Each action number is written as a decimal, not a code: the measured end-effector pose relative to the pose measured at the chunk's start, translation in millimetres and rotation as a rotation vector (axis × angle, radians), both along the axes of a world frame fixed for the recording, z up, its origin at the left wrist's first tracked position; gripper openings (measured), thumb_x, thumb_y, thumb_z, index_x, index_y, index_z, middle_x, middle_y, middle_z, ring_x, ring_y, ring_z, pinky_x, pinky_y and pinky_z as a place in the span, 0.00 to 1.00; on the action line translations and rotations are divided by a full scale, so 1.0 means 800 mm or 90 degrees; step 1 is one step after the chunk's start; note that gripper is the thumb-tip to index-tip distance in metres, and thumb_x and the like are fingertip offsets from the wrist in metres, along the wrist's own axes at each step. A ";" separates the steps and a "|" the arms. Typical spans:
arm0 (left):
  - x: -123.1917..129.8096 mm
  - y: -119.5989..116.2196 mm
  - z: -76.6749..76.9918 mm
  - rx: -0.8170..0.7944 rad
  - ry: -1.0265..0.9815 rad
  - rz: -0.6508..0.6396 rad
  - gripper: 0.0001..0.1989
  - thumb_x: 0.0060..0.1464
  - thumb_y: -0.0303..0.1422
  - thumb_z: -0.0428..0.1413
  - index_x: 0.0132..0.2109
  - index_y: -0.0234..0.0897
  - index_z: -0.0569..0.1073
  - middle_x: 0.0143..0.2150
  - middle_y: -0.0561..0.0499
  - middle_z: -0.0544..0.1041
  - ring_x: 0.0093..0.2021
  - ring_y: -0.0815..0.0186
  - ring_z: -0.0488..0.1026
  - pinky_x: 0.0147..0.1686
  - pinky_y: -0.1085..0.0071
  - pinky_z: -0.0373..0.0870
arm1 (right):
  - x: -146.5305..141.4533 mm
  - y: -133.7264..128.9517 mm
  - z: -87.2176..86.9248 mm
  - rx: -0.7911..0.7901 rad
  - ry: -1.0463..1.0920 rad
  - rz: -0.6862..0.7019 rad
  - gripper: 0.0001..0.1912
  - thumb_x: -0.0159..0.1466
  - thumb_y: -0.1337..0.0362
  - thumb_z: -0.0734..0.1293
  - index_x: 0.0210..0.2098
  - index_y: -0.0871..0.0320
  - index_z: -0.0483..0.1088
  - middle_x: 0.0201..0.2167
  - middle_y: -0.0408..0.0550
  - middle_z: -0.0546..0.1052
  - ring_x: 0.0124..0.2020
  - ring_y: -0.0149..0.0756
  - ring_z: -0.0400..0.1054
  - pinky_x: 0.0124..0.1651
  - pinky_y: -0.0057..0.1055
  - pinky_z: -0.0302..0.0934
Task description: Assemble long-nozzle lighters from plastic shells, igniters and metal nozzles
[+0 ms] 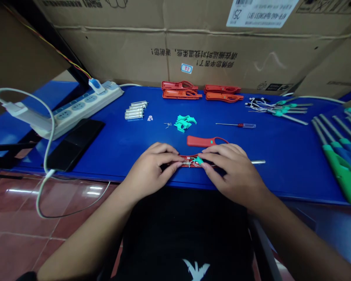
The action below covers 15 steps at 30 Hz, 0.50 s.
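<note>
A red lighter shell half (195,164) lies at the front edge of the blue table, with wires and small parts inside. My left hand (156,166) is closed round its left end, fingertips on a part in the shell. My right hand (229,166) pinches a small teal piece (199,160) at the shell's right side and covers that end. A metal tube (257,162) sticks out to the right from under my right hand. Just behind the hands lies another red shell half (203,141).
Teal parts (185,123), small screws (167,125), clear cylinders (135,111) and a screwdriver (236,125) lie farther back. Red shells (181,94) line the cardboard box (119,47). A power strip (87,102) and black phone (76,144) are left; finished lighters (343,171) are right.
</note>
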State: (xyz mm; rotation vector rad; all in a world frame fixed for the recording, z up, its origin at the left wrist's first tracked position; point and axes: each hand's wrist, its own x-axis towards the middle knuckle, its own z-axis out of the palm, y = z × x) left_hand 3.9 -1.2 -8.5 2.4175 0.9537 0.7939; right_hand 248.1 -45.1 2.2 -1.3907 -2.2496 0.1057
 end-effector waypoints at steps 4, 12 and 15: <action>0.000 0.001 -0.001 0.000 0.001 0.004 0.09 0.62 0.31 0.58 0.47 0.41 0.81 0.45 0.49 0.78 0.45 0.64 0.73 0.47 0.63 0.70 | 0.002 0.025 0.009 -0.049 -0.033 0.075 0.12 0.69 0.65 0.64 0.46 0.57 0.79 0.41 0.47 0.81 0.43 0.39 0.73 0.51 0.40 0.62; 0.001 0.001 0.000 0.000 -0.007 0.000 0.08 0.62 0.31 0.58 0.46 0.40 0.81 0.44 0.49 0.78 0.44 0.64 0.74 0.46 0.64 0.70 | -0.015 0.041 0.014 -0.136 0.032 0.088 0.08 0.64 0.67 0.68 0.36 0.57 0.82 0.34 0.45 0.80 0.36 0.35 0.73 0.42 0.33 0.65; 0.001 0.001 -0.001 0.002 -0.007 0.001 0.08 0.62 0.32 0.58 0.45 0.40 0.81 0.44 0.49 0.78 0.44 0.64 0.74 0.46 0.64 0.70 | -0.014 0.041 0.016 -0.125 0.019 0.108 0.09 0.65 0.67 0.67 0.35 0.56 0.81 0.34 0.46 0.80 0.36 0.36 0.73 0.43 0.35 0.65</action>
